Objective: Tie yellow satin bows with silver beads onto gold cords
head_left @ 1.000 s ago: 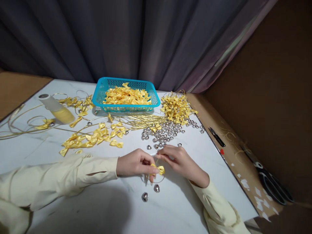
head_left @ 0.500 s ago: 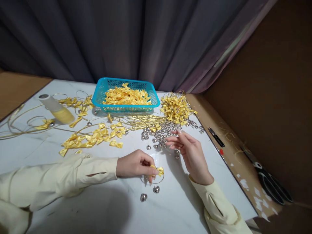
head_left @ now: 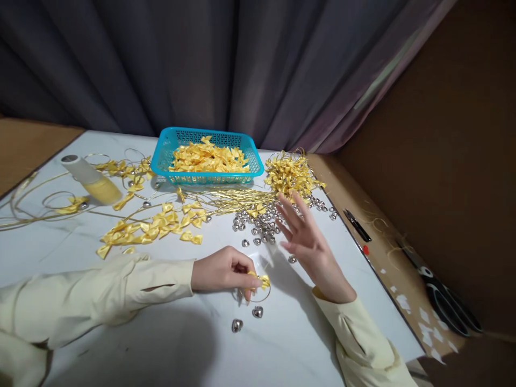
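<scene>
A white table (head_left: pixel 161 344) is seen from above. A small yellow bow (head_left: pixel 264 280), on a thin gold loop, is pinched between thumb and fingertips of the left hand (head_left: pixel 221 273), which is rested on the table near its front. The right hand (head_left: pixel 308 242) is held wide open with the fingers spread and nothing in it, raised just over a heap of silver bells (head_left: pixel 262 223).

By the look of it, the bow is being kept ready while a bell is sought. Lifting a single bell from the heap would call for a fine fingertip pinch, the others left undisturbed.

Counted: two loose bells (head_left: pixel 257 311) are laid just before the left hand, apart from the heap. One blue basket (head_left: pixel 165 156) filled with bows is set at the back, with one spool of yellow thread (head_left: pixel 91 180) at the left. One pair of scissors (head_left: pixel 447 301) and one small pair of snips (head_left: pixel 358 226) are laid off the table's right edge. The scattered bows (head_left: pixel 153 228) and the heaped bells are too many to count.
</scene>
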### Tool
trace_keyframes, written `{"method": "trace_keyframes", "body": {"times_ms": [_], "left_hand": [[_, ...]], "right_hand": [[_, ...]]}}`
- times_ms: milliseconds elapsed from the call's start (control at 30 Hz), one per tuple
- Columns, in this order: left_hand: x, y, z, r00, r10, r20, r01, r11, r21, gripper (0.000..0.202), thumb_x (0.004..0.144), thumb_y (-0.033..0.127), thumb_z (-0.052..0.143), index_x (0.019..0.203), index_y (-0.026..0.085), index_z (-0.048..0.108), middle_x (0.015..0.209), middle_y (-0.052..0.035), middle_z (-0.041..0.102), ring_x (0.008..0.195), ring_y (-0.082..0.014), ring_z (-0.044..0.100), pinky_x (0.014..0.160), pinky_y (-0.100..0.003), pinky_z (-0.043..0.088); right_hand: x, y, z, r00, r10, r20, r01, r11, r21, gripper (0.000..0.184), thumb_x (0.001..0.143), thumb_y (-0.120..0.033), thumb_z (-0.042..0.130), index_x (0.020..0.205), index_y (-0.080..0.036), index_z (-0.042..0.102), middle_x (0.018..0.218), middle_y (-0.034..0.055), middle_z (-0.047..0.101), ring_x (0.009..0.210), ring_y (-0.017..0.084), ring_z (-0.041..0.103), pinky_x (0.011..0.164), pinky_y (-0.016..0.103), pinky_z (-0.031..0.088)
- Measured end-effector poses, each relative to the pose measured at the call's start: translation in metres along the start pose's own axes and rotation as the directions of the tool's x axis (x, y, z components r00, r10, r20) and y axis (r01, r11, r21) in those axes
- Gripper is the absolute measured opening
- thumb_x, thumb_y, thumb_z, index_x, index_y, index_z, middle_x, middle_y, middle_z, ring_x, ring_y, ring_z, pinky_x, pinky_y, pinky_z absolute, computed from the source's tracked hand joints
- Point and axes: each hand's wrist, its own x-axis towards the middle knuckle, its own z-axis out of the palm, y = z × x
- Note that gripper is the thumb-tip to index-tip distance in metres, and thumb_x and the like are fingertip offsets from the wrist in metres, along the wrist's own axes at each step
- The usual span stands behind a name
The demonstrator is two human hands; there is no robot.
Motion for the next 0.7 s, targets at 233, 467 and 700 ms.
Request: {"method": "trace_keyframes", "body": {"times_ms": [233,467,700], "left_hand": [[0.0015,-0.0009,-0.0022,0.999,0.031,0.023,-0.031,0.999,-0.026,0.032,0.074,0.041,0.069,0.066,0.012,0.061,0.060,-0.0028,0.066,0.055,-0.0113,0.059,0.055,-0.023,0.046],[0.0004,0.0010,-0.0003,0.999,0.035,0.009,-0.034,0.998,-0.059,0.032,0.074,0.041,0.069,0.064,0.012,0.061,0.058,-0.0021,0.065,0.054,-0.0106,0.058,0.055,-0.023,0.045],[0.0010,0.0033,-0.0006,1.000,0.017,-0.010,-0.018,0.997,-0.074,0.035,0.071,0.044,0.071,0.063,0.011,0.061,0.057,-0.0022,0.065,0.050,-0.0098,0.055,0.053,-0.023,0.044]], "right_hand": [[-0.0083,0.0032,0.0047,0.841,0.183,0.509,0.142,0.833,-0.535,0.084,0.069,0.005,0.048,0.145,-0.022,0.023,0.142,0.0107,0.041,0.127,0.022,0.043,0.104,0.042,0.036],[-0.0024,0.0066,0.0088,0.870,0.199,0.450,0.130,0.790,-0.599,0.042,0.081,-0.001,0.044,0.115,-0.018,0.061,0.088,0.0048,0.070,0.069,0.013,0.062,0.063,0.023,0.047],[-0.0068,0.0060,0.0082,0.917,0.211,0.339,0.146,0.612,-0.777,0.030,0.082,-0.003,0.041,0.094,-0.017,0.065,0.065,0.0011,0.063,0.054,0.012,0.052,0.055,0.021,0.036]]}}
